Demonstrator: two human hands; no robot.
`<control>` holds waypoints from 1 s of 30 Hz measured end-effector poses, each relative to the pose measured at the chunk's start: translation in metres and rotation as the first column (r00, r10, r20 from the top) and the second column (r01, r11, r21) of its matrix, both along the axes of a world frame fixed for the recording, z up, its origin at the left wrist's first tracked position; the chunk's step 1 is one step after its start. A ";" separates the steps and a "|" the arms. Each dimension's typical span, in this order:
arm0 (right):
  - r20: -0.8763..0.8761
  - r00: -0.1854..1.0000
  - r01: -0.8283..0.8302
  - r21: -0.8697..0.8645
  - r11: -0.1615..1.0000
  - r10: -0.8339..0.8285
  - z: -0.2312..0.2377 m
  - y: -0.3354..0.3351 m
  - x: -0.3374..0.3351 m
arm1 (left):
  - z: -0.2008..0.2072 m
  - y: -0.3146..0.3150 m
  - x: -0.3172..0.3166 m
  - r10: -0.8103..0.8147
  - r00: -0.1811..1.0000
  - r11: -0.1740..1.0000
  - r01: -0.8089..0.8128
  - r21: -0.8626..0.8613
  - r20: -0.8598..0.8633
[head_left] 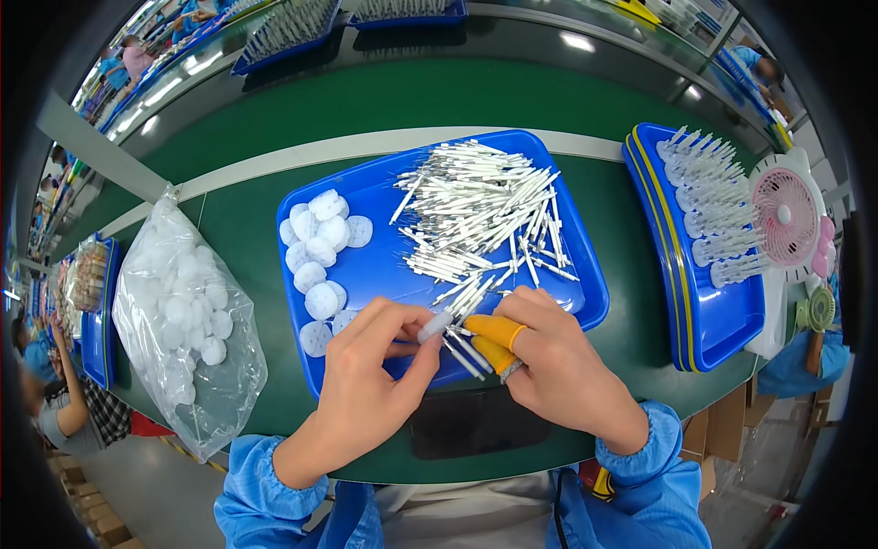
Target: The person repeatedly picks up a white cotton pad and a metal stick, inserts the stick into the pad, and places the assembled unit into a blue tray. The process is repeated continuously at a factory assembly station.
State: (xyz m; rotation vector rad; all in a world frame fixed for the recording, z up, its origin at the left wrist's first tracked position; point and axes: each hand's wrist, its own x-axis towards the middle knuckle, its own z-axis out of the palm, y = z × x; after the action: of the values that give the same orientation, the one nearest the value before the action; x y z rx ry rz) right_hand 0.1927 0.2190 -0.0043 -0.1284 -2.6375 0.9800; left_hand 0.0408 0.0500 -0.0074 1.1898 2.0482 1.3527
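A blue tray (pixel 373 240) lies in front of me on the green table. White round discs (pixel 322 252) are gathered on its left side, and a heap of thin white sticks with dark tips (pixel 476 210) fills the right. At the tray's near edge my left hand (pixel 375 361) pinches one white disc (pixel 434 328) between thumb and fingers. Close beside it, my right hand (pixel 549 357), with yellow finger cots (pixel 495 333) on some fingers, is closed on several white sticks (pixel 466 355). Their upper ends meet near the disc; whether they touch it I cannot tell.
On the left lies a clear plastic bag (pixel 187 320) of white discs. To the right stand stacked blue trays (pixel 732 316) of discs with sticks in them, beside a pink and white fan (pixel 785 210). A dark flat object (pixel 476 425) lies near me. More filled trays (pixel 288 37) stand beyond.
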 end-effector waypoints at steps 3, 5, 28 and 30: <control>0.008 1.000 0.014 -0.006 1.000 -0.014 0.000 -0.001 -0.001 | -0.003 0.000 0.002 0.039 0.999 0.999 -0.039 -0.013 0.005; -0.025 0.999 0.020 -0.017 1.000 -0.020 -0.001 -0.005 -0.004 | -0.002 0.001 0.003 0.044 0.999 0.999 -0.044 -0.015 -0.013; -0.037 0.998 0.041 -0.044 0.998 -0.042 -0.006 -0.013 -0.006 | -0.001 0.001 0.003 0.043 0.995 0.998 -0.038 -0.054 0.086; -0.061 0.997 0.042 -0.039 0.998 -0.045 -0.008 -0.019 -0.008 | -0.003 0.001 0.005 0.066 0.995 0.998 -0.064 -0.026 0.068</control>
State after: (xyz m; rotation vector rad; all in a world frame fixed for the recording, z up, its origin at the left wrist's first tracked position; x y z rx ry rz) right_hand 0.1848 0.1999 -0.0124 -0.1608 -2.5506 1.0031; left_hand 0.0461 0.0513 -0.0101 1.0600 2.0648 1.3763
